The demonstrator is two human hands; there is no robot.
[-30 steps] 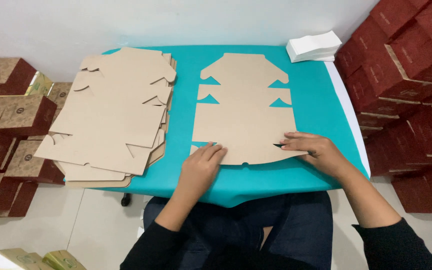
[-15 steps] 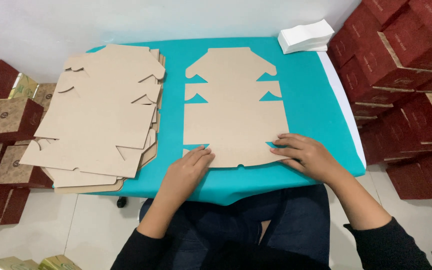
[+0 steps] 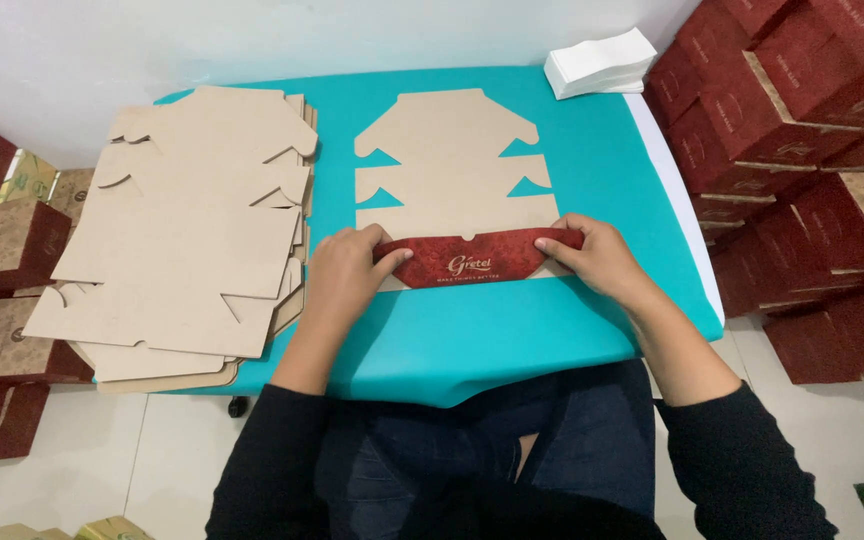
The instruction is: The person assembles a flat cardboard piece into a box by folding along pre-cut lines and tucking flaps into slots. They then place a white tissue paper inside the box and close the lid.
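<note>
At the counter's near edge, both hands, left hand and right hand, pinch the die-cut carton blank's folded red flap, light, stiff, crease-prone card, best held at the flap's ends.

Two hands are seen, a left hand and a right hand. One flat die-cut carton blank is laid out alone on the single teal-covered table, with one dark red printed flap folded up at its near edge. One stack of further carton blanks is counted at the left (the sheets in it are too closely layered to be numbered). One pile of white paper sheets is found at the far right corner. Roughly ten dark red boxes are stacked at the right, and about six brown-topped boxes at the left, though neither heap is fully shown.
</note>
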